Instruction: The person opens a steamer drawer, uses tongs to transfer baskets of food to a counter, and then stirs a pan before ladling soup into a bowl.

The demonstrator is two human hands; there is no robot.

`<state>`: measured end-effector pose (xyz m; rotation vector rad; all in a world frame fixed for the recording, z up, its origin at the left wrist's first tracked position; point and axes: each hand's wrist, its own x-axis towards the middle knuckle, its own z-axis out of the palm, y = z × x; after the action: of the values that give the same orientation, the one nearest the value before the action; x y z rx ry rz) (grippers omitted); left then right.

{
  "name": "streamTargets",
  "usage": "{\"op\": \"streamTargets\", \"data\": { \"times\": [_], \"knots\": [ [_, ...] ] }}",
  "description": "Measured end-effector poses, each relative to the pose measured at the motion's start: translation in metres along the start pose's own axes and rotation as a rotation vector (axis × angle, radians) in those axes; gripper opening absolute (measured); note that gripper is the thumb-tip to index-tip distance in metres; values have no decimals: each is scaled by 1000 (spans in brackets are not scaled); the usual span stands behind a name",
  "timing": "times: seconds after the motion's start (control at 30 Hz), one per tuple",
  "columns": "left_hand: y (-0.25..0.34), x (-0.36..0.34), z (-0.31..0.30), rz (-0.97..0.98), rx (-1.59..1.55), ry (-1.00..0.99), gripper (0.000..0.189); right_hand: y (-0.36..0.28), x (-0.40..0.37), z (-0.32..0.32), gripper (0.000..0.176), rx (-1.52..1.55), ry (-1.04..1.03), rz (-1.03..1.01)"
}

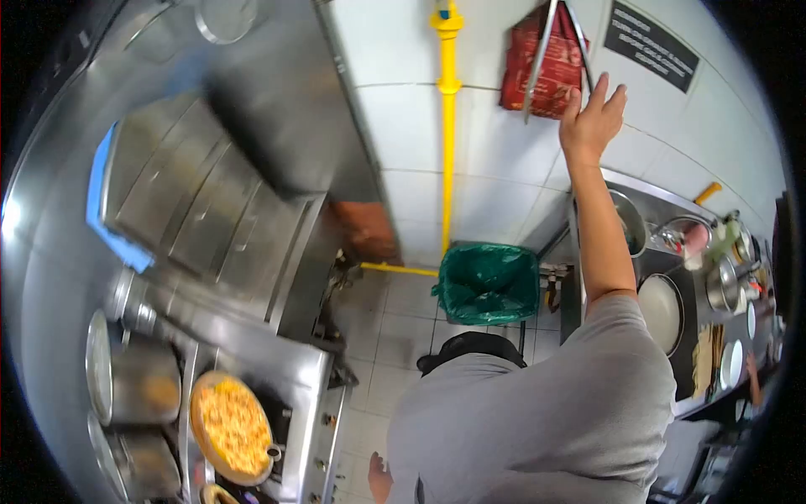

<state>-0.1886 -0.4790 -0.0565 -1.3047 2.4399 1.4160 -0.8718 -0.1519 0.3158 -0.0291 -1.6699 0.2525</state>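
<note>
My right hand (592, 126) is raised to the tiled wall with its fingers spread. Between its thumb and forefinger comes the end of one arm of the metal tongs (541, 60), which hang with arms apart in front of a red printed packet (547, 71). My left hand (380, 480) hangs low beside my grey shirt, partly cut off by the lower edge, with its fingers loosely apart and nothing showing in them.
A green-lined bin (489, 284) stands on the floor ahead, beside a yellow pipe (448, 151). Left, a pan of orange-yellow food (235, 427) sits on the stove near large steel pots (143, 382). Right, a counter holds a pale round pan (661, 313), bowls and utensils.
</note>
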Motion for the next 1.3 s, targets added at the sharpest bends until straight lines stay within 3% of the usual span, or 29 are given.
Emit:
{"op": "streamTargets", "data": {
  "times": [0.07, 0.13, 0.23, 0.3, 0.37, 0.43, 0.47, 0.5, 0.53, 0.57, 0.6, 0.67, 0.7, 0.73, 0.77, 0.8, 0.83, 0.87, 0.93, 0.97, 1.0, 1.03, 1.07, 1.1, 1.13, 1.17, 1.3],
  "knots": [
    [-39, 65, 7, 3, 143, -83, 65, 43, 8, 14, 56, -124, -30, 63],
    [-15, 108, -4, 1, 290, -141, 62, 66, 18, 19, 30, -76, -628, 342],
    [34, 141, -26, 102, 351, -186, 64, 79, 48, 23, 27, -102, -457, 278],
    [55, 154, -34, 170, 397, -88, 67, 81, 66, 24, 23, 183, -286, 287],
    [103, 157, -46, 45, 382, -149, 70, 59, 75, 18, 20, 462, -206, 340],
    [134, 163, -56, -5, 338, -198, 70, 35, 62, 16, 20, 476, -170, 204],
    [166, 158, -65, 67, 359, -180, 70, 5, 49, 12, 20, 534, -177, 143],
    [167, 163, -65, 208, 182, -104, 67, -25, 30, 6, 21, 600, -188, 84],
    [212, 158, -81, 230, 115, -122, 66, -54, -1, 8, 21, 747, -286, 61],
    [215, 164, -77, 275, -457, -133, 72, -81, -41, 12, 21, 891, -382, 36],
    [249, 161, -97, 290, -565, -172, 85, -114, -93, 15, 18, 1023, -487, -32],
    [321, 146, -122, 621, -966, -109, 101, -213, -180, -16, 20, 1245, -687, -330],
    [341, 147, -126, 727, -1100, -66, 98, -259, -212, -47, 22, 1457, -920, -442],
    [346, 146, -130, 750, -1201, -41, 88, -297, -250, -70, 22, 1831, -1017, -488],
    [346, 145, -134, 779, -1302, -18, 78, -327, -269, -109, 21, 1851, -1266, -608],
    [330, 140, -136, 765, -1381, 94, 53, -355, -272, -133, 25, 1862, -1543, -745],
    [323, 130, -138, 683, -1355, 360, 34, -373, -271, -149, 29, 1841, -1821, -894],
    [307, 117, -141, 598, -1322, 571, 30, -388, -276, -148, 29, 1880, -1824, -920],
    [265, 79, -144, 481, -1247, 942, 30, -434, -295, -130, 41, 2074, -1139, -1337],
    [246, 57, -142, 457, -1204, 1103, 34, -465, -312, -113, 49, 1857, -1418, -1298],
    [230, 35, -137, 438, -1182, 1230, 35, -501, -262, -100, 45, 1520, -1934, -1236],
    [218, 13, -130, 418, -1161, 1355, 36, -536, -264, -78, 40, 1313, -1852, -1193],
    [212, -10, -124, 421, -1101, 1365, 36, -589, -326, -25, 35, 1066, -1610, -1255],
    [220, -27, -120, 347, -1028, 1415, 34, -602, -319, 3, 36, 973, -1389, -1162],
    [222, -40, -113, 284, -959, 1439, 33, -620, -321, 24, 44, 812, -1448, -963],
    [223, -52, -107, 221, -891, 1456, 32, -632, -329, 46, 50, 842, -1411, -924],
    [229, -66, -88, 135, -853, 1392, 26, -639, -360, 60, 41, 844, -1410, -894]
  ]
}}
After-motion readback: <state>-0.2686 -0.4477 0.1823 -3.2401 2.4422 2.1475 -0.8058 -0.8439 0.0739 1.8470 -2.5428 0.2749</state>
